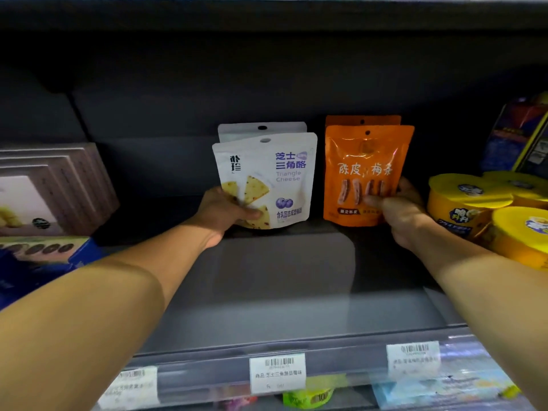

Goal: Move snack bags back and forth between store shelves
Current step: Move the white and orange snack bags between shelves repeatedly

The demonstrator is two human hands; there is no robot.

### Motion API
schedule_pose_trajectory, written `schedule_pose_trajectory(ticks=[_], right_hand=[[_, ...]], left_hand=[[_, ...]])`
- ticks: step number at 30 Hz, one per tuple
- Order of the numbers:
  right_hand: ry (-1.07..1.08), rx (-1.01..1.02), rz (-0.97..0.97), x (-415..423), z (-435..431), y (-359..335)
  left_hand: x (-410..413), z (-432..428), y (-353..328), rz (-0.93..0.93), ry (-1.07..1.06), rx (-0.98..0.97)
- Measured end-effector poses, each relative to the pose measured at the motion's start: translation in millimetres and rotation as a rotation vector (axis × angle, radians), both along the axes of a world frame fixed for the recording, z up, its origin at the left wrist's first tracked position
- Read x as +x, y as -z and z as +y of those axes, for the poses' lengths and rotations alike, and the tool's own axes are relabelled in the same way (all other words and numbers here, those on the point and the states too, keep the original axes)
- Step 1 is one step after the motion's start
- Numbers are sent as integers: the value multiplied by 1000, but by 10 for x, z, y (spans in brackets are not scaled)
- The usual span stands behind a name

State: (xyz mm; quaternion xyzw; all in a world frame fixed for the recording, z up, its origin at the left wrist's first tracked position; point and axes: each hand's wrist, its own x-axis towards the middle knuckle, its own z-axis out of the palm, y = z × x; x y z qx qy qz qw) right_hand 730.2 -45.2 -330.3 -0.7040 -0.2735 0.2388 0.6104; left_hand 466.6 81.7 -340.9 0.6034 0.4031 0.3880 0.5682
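Standing upright toward the back of the dark shelf (267,292), the white cheese bag (275,173) is gripped at its lower left corner by the left hand (228,212), whose thumb lies across the printed front while the fingers wrap out of sight behind. Just beside it, the orange plum-strip bag (361,167) also stands upright. The right hand (403,215) pinches its lower right edge, thumb on the front and fingers curled round the back. Each held bag has a matching one close behind it: a second white bag (255,130) and a second orange bag (350,120). Grey boxes (59,179) stand at the far left, yellow tubs (462,197) are stacked at the right, and price labels (277,372) run along the shelf's front edge.
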Motion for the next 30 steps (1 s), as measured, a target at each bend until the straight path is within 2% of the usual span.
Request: schedule_pose_trajectory(ticks=[6, 13, 30], right_hand=[[-17, -49, -35, -72, -82, -31], [-48, -87, -58, -106, -95, -44], [-27, -123, -47, -56, -51, -41]], left_hand=[[-82, 56, 73, 198, -123, 149], [41, 45, 92, 142, -104, 195], [65, 195, 130, 197, -63, 211]])
